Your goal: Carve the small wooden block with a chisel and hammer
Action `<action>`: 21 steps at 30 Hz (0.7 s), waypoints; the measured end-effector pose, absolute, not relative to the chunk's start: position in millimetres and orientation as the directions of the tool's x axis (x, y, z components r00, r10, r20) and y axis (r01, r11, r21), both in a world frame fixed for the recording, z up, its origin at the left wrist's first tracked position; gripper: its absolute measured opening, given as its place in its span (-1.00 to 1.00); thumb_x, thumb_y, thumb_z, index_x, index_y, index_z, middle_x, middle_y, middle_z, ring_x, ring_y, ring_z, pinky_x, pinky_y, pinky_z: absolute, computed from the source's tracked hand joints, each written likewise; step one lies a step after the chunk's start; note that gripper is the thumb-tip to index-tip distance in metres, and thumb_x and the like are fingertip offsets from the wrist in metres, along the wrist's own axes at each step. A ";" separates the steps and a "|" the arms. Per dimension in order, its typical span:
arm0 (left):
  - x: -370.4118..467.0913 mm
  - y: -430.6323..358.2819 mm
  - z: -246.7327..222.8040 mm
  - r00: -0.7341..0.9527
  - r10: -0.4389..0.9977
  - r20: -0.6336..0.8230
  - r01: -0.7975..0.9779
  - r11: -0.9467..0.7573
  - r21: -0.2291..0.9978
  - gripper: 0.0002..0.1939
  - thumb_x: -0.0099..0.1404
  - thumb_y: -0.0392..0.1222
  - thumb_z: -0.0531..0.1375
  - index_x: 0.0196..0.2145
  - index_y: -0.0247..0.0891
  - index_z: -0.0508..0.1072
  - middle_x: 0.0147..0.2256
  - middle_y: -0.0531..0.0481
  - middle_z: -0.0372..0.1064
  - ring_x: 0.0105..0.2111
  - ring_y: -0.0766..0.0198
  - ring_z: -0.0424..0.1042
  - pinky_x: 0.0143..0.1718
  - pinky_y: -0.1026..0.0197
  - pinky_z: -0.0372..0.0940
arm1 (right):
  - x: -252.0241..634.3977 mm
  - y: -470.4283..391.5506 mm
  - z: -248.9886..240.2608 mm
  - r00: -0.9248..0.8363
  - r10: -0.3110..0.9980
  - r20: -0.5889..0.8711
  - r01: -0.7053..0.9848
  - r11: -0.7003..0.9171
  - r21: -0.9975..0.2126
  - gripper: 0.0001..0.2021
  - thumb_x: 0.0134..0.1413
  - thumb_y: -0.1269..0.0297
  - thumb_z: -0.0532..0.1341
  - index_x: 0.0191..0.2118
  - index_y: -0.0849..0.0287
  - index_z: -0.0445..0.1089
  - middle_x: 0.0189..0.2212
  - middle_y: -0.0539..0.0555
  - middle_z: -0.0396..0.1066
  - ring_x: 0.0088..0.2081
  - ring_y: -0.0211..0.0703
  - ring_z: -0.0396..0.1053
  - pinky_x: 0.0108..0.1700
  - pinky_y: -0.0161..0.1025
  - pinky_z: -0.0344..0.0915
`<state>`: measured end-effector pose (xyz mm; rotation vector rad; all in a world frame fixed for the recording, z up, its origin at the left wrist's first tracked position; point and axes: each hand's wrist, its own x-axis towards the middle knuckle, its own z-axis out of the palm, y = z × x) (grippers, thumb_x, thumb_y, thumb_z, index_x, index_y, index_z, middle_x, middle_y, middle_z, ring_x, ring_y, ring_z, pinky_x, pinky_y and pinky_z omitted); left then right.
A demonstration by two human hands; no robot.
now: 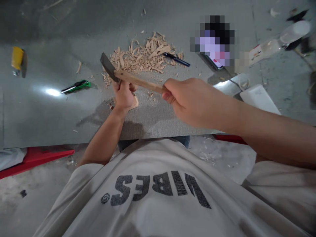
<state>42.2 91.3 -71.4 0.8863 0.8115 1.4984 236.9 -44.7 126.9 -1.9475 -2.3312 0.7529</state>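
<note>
Nearest is a pale shirt (158, 164) with dark lettering reading VIBES, upside down in view, on the body side of the fingers. Above it the right hand (197, 102) is closed in a fist, fingers wrapped round the end of the wooden handle of a hammer (140, 80). The handle runs leftward from those fingers, and its dark metal head sits just past the left hand's fingertips, covering part of them. The left hand (123, 95) has its fingers bent inward; the head hides what they may hold, so I cannot tell. A pale wooden piece (135, 102) lies under that hand, partly hidden, on the grey table (37, 121).

Left of the left fingers, well apart, lies a green cutter (79, 86). A white flat box (259, 98) is to the right of the right fingers, beyond the forearm. Just beyond the left fingers spreads a heap of wood shavings (138, 59), with a dark blue pen (177, 60) at its right edge. Farther off, beyond the right fingers, are a pixelated phone (216, 56) and a clear bottle (269, 48). A yellow-handled tool (17, 57) lies far left.
</note>
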 end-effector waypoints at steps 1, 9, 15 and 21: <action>43.0 90.3 -70.4 -0.050 0.996 0.072 -0.510 -0.087 0.856 -0.32 0.83 -0.04 0.27 -0.37 -0.12 -0.07 -0.50 0.22 -0.35 -0.58 0.37 -0.23 -0.48 0.20 -0.14 | 237.1 -44.4 127.2 -0.233 0.935 -0.266 0.914 0.118 -0.388 -0.80 0.64 0.27 0.07 0.01 0.15 0.44 -0.26 0.12 0.50 -0.40 -0.19 0.07 -0.25 -0.18 -0.06; 42.9 93.2 -74.3 -0.085 0.994 0.074 -0.403 -0.103 0.910 -0.24 0.63 0.13 0.48 -0.41 -0.14 0.00 -0.52 0.23 -0.23 -0.60 0.39 -0.12 -0.49 0.20 -0.05 | 238.3 -44.9 125.7 -0.245 0.935 -0.258 0.909 0.130 -0.396 -0.78 0.63 0.25 0.04 0.00 0.16 0.42 -0.32 0.12 0.42 -0.40 -0.16 0.04 -0.27 -0.17 -0.07; 40.4 95.9 -84.2 0.008 0.985 0.172 -0.330 -0.160 0.930 -0.17 0.63 -0.02 0.51 -0.40 -0.12 -0.10 -0.49 0.22 -0.33 -0.53 0.35 -0.18 -0.44 0.17 -0.06 | 241.5 -46.5 125.4 -0.241 0.941 -0.238 0.911 0.135 -0.390 -0.80 0.61 0.30 0.08 0.06 0.18 0.45 -0.26 0.15 0.51 -0.40 -0.19 0.11 -0.26 -0.21 -0.02; 43.1 95.8 -82.9 0.011 0.987 0.163 -0.377 -0.147 0.915 -0.16 0.67 -0.28 0.46 -0.36 -0.12 -0.21 -0.44 0.19 -0.42 -0.48 0.34 -0.30 -0.40 0.12 -0.14 | 239.8 -48.1 122.7 -0.224 0.950 -0.219 0.917 0.130 -0.377 -0.73 0.68 0.24 0.01 0.16 0.18 0.42 -0.22 0.16 0.54 -0.36 -0.13 0.23 -0.25 -0.18 -0.01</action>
